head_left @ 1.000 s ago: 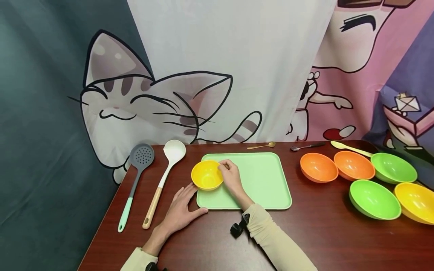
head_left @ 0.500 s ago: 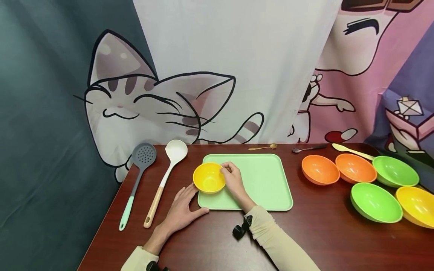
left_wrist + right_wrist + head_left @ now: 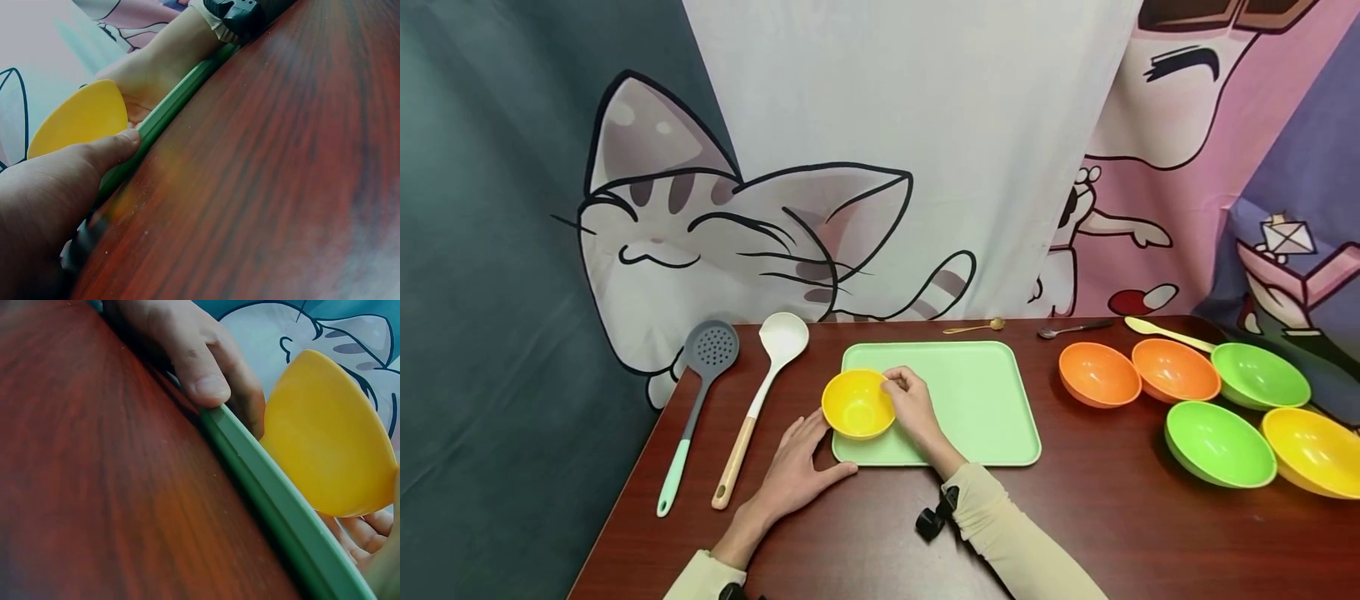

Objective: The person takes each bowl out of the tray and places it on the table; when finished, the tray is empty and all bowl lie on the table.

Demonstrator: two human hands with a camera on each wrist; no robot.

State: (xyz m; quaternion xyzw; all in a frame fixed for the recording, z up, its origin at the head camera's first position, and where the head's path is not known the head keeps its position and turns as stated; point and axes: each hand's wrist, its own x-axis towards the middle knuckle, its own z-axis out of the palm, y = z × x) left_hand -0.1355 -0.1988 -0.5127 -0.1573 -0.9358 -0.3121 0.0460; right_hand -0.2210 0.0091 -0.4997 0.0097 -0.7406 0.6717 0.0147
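A small yellow bowl sits over the left part of a light green tray, tilted in the right wrist view. My right hand pinches the bowl's right rim between thumb and fingers. My left hand lies spread at the tray's front left corner, its fingers along the left side near the bowl. The left thumb touches the tray's rim in the right wrist view. Part of the right hand's fingers is hidden behind the bowl in the left wrist view.
A grey slotted turner and a white ladle lie at left. On the right stand orange bowls, green bowls and a larger yellow bowl. Behind lie a gold spoon, a dark-handled fork and a pale yellow utensil.
The yellow bowl has shifted slightly toward the tray's near edge, with the right hand moving along on its rim. The left hand stays at the corner.
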